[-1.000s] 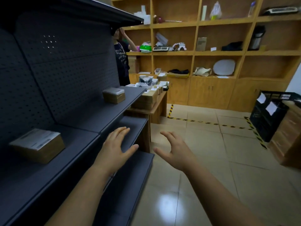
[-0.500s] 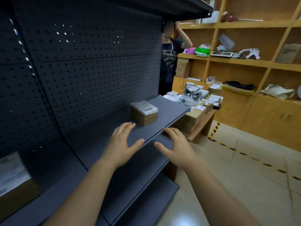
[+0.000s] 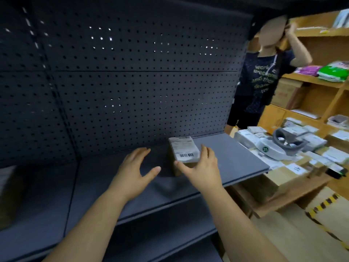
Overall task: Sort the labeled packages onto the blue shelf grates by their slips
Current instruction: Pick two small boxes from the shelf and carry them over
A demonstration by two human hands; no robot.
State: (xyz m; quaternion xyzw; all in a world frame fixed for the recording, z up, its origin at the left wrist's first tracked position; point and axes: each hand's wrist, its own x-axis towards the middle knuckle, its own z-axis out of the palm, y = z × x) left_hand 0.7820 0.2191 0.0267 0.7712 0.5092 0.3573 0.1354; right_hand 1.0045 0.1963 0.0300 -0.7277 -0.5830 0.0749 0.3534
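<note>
Now spreads the right hand (image 3: 201, 170) wide at the box (image 3: 186, 155): thumb at its near corner, fingers along its right side, no real grip showing. Hovers the left hand (image 3: 135, 172) just beside, open, holding nothing. Finds the box flat on the dark shelf (image 3: 236, 159), slip up. Looks early in the sorting: heaps of parcels (image 3: 309, 138) wait on the side table (image 3: 294, 193). Cannot read the slip, nor make out the blurred, cut-off package (image 3: 8, 195) at far left.

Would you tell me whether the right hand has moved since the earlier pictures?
Yes: the right hand has reached forward over the shelf to the labeled box, now at its right side.
</note>
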